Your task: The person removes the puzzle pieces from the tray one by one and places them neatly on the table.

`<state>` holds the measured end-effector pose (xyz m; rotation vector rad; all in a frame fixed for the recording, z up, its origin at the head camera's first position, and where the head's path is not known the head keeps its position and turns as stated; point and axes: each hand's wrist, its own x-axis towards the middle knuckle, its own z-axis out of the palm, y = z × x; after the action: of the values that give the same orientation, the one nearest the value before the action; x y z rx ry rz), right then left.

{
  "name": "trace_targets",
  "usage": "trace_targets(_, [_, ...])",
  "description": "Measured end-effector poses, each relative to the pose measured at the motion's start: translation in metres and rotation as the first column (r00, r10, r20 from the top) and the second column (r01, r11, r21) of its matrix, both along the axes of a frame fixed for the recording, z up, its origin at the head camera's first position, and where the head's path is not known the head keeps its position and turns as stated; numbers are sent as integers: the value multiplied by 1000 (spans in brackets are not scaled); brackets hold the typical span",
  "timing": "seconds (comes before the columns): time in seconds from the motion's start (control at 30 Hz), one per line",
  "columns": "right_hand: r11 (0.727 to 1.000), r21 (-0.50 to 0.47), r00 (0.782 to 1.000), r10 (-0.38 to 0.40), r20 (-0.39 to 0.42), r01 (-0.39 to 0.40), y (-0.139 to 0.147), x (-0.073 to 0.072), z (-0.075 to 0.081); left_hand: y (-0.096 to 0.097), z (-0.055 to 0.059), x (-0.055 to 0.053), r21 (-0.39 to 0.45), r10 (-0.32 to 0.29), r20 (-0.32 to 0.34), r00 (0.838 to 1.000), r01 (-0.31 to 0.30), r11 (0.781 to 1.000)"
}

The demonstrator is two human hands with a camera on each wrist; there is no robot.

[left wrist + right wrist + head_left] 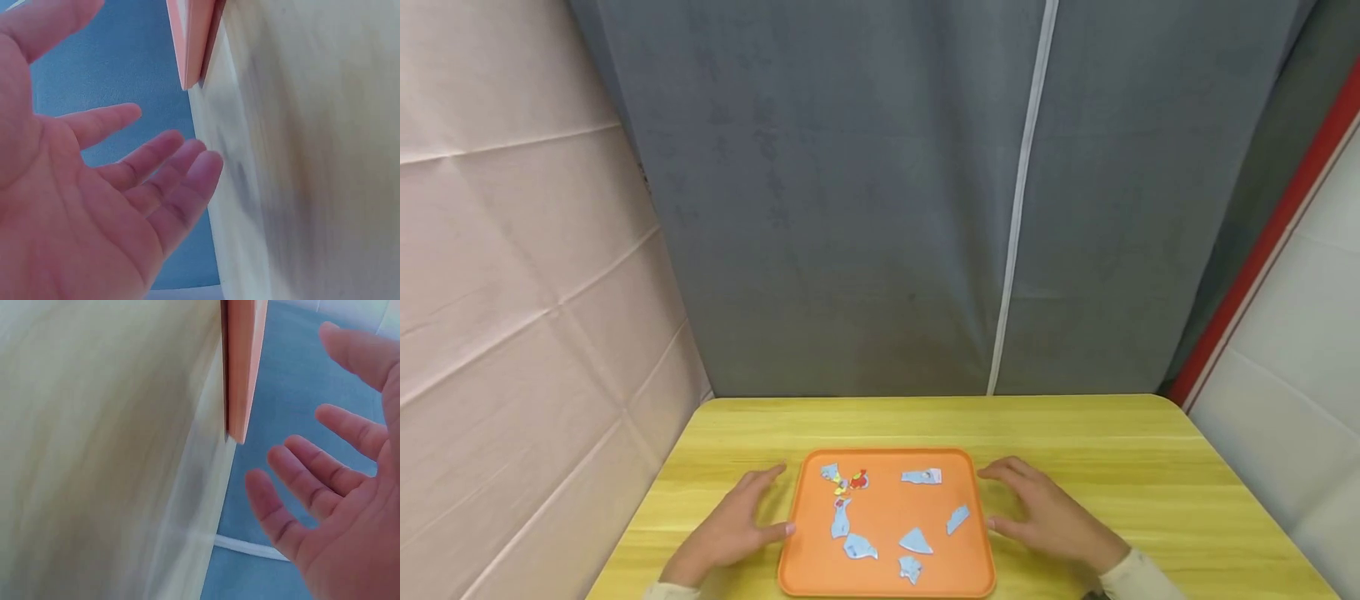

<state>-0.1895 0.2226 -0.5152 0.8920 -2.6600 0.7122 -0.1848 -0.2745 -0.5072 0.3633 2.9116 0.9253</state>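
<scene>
Flanking the orange tray, your left hand and right hand sit well apart, fingers extended, gripping nothing. On it, left-side pieces lie close together, right-side pieces scattered; joining looks barely begun, most remaining.

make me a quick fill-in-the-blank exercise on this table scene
1. The tray is coloured ____.
2. The hand nearer the red strip is the person's ____ one.
3. In the head view, the curtain behind the table is ____.

Missing words: orange; right; grey
</scene>
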Motion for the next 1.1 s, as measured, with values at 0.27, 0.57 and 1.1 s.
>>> trace_targets(0.27, [988,-115,992,112,64,-104,-11,-1,-2,1,-7,-1,87,-26,36,999,23,996])
trace_targets(0.57, [955,-202,960,245,135,-215,-23,-4,-3,7,-6,0,183,-34,122,992,11,983])
trace_targets(1.1, [952,-179,924,287,253,-247,-32,-16,-10,11,-10,-2,297,-79,210,975,13,955])
